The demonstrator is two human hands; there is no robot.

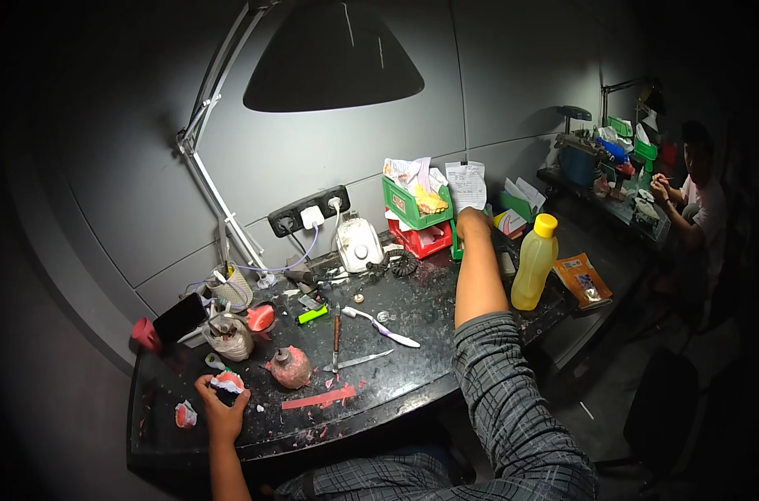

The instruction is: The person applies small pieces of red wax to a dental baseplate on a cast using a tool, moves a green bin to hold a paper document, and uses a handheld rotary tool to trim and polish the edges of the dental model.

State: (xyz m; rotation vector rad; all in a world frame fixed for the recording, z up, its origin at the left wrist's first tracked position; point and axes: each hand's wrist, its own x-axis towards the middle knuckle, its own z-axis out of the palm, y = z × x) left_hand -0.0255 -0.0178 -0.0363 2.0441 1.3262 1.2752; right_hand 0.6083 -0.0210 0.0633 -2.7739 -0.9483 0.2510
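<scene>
At the left end of the dark bench, my left hand (223,411) is closed around a dental model (229,382), pink and white on top with a dark part below. A smaller pink-and-white dental piece (186,415) lies to its left. My right arm stretches to the back of the bench, where my right hand (473,224) reaches in at a small green bin (457,246), beside stacked bins. Its fingers are hidden, so its grip does not show. A paper sheet (467,185) stands just behind that hand.
A yellow bottle (536,263) and an orange packet (583,280) stand right of my arm. A toothbrush (382,327), a knife (358,361), a wax strip (319,397) and a round burner (289,367) occupy the middle. A lamp (333,63) overhangs; another person (703,196) works far right.
</scene>
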